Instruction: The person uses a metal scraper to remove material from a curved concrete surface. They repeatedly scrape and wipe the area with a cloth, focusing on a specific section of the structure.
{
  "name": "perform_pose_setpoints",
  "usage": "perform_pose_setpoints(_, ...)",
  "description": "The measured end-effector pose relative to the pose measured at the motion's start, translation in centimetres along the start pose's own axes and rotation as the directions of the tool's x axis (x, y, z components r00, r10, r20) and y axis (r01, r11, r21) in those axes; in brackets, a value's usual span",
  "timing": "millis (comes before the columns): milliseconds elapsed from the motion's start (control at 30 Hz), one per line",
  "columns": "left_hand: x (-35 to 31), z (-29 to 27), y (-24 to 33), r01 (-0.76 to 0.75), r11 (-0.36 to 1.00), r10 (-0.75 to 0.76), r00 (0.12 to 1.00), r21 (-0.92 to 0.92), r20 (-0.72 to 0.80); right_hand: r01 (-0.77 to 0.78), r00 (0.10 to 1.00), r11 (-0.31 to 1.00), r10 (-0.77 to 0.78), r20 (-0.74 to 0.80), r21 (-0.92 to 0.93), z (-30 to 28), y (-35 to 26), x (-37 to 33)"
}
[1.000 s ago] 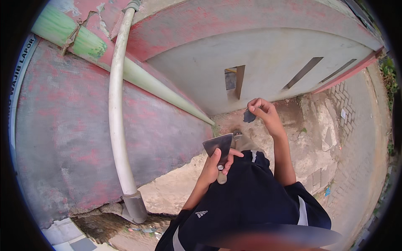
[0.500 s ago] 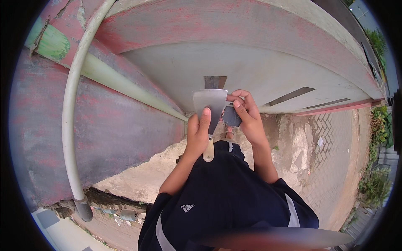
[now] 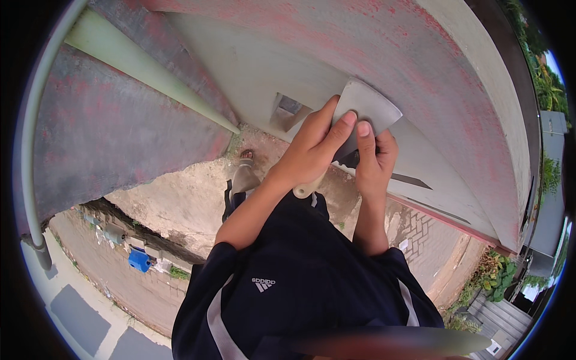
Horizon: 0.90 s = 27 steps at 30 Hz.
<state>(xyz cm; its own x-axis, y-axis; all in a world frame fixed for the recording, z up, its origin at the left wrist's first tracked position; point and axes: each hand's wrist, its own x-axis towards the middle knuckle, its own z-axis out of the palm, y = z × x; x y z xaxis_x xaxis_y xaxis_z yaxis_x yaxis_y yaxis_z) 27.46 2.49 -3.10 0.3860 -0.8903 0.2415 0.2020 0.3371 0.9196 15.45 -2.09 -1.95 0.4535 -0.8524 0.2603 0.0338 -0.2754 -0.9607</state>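
A wide putty knife (image 3: 367, 102) with a grey metal blade and a pale wooden handle (image 3: 307, 187) is raised in front of the wall. My left hand (image 3: 313, 144) is closed around the blade's lower part, its thumb lying flat on the metal. Against the blade's right side presses the thumb of my right hand (image 3: 373, 162), with its fingers curled behind. Between the hands, low down, a dark patch shows; whether it is the dark flat piece seen earlier in my right hand, I cannot tell.
A curved grey wall (image 3: 444, 66) with worn red paint and slot openings rises ahead. A pale green pipe (image 3: 150, 66) slants along the left wall (image 3: 120, 120), and a whitish pipe (image 3: 29, 150) bends at far left. Below lie rough concrete (image 3: 174, 198) and paving (image 3: 420, 231).
My view has turned. Both hands and the putty knife have shifted up and right, the blade now tilted. My right hand has come onto the blade; the dark flat piece is no longer plainly visible.
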Motion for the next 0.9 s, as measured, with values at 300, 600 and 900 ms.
perform_pose_setpoints(300,1.9,-1.2,1.2,-0.092,0.946,0.081,0.996,0.31,0.049,0.105,0.953,0.983,-0.057,-0.296,0.151,4.7,1.9,0.2)
perform_pose_setpoints(600,2.2,-1.8,1.8,-0.021,0.97,-0.005,0.994,0.244,0.107,0.097,0.925,0.991,-0.056,-0.376,0.091,6.0,1.0,0.3)
perform_pose_setpoints(900,2.3,-1.8,0.3,-0.109,0.971,0.091,0.992,0.212,0.092,0.141,0.921,0.989,-0.112,-0.374,0.053,5.8,2.7,0.2)
